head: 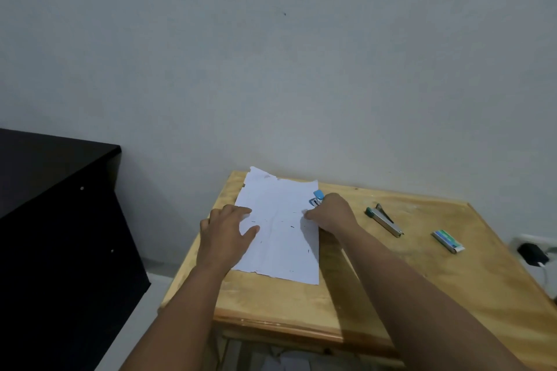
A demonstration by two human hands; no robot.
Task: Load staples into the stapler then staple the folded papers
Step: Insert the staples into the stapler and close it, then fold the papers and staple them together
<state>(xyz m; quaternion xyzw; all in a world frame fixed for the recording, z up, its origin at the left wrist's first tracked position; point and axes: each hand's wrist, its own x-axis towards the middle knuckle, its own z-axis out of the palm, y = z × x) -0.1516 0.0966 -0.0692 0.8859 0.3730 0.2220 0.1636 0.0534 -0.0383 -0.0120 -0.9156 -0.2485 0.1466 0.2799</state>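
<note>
A: Paper first. Where does it lie from the hands?

B: The folded papers (278, 227) lie flat at the left of the wooden surface (422, 280), long axis running away from the person toward the wall (271, 54). The left hand (227, 235) rests on the near-left edge, fingers spread and straight, pressing it down.

A: And the stapler?

B: The blue stapler (317, 198) sits at the sheet's right edge, toward the far end, clamped in the right hand (330, 212), whose fingers curl round it. So the right hand is the nearer one; the edge it bites appears to be directly beneath it.

A: Anything else around?

B: Well to the right lies what looks like a second metal stapler part or staple magazine (384, 220); I cannot tell which. Farther right, a small green staple box (447, 240). A dark cabinet (60, 220) stands left, and a wall outlet with plug (532, 251) at far right.
</note>
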